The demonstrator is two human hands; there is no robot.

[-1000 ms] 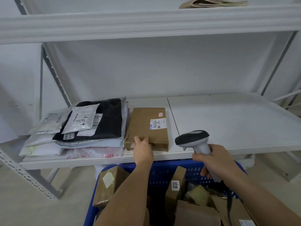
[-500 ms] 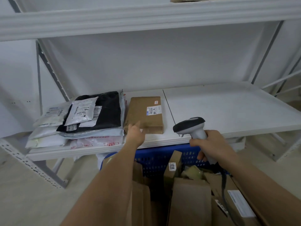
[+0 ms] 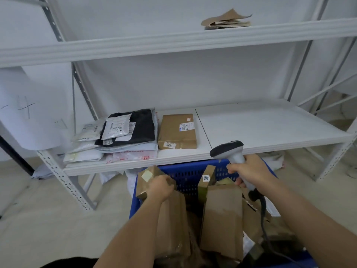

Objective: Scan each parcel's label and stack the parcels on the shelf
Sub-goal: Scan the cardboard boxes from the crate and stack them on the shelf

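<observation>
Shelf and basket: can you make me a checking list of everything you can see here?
Surface: white shelf, right part bare.
Job's things: brown box flat beside the mailer pile; more brown parcels in the blue basket.
Clutter: folded brown paper on the upper shelf.
Grips: left hand on a basket parcel; right hand holds the scanner.
Cables: scanner cable trailing into the basket.
Surroundings: white wall, pale floor.

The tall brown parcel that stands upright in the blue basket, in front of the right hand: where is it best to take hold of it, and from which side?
Probably its top edge, from above. The tall brown parcel stands upright in the blue basket with neighbours tight against its lower sides, so only the top is free. The left hand is on another parcel, and the right hand holds the scanner.
</observation>
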